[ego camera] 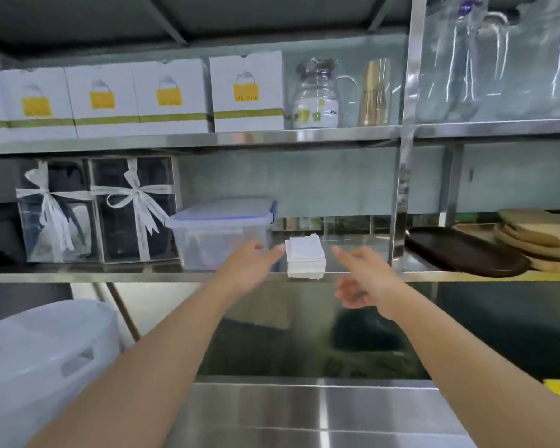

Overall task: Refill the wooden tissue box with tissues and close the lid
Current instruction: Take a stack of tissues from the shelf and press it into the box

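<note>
gift boxes (97,210) with white ribbons stand at the left of the steel shelf (175,277), a clear tub (222,232) beside them. left hand (251,261) reaches in front of the tub, fingers spread and holding nothing, its fingertips just short of the tissues (305,257). the white stack sits at the shelf's front edge, between both hands. right hand (364,279) is likewise open and empty, near the stack's right side. wooden trays (466,252) lie further right.

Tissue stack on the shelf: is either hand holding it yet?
No. Both the left hand and right hand are open beside the tissue stack, holding nothing.
</note>
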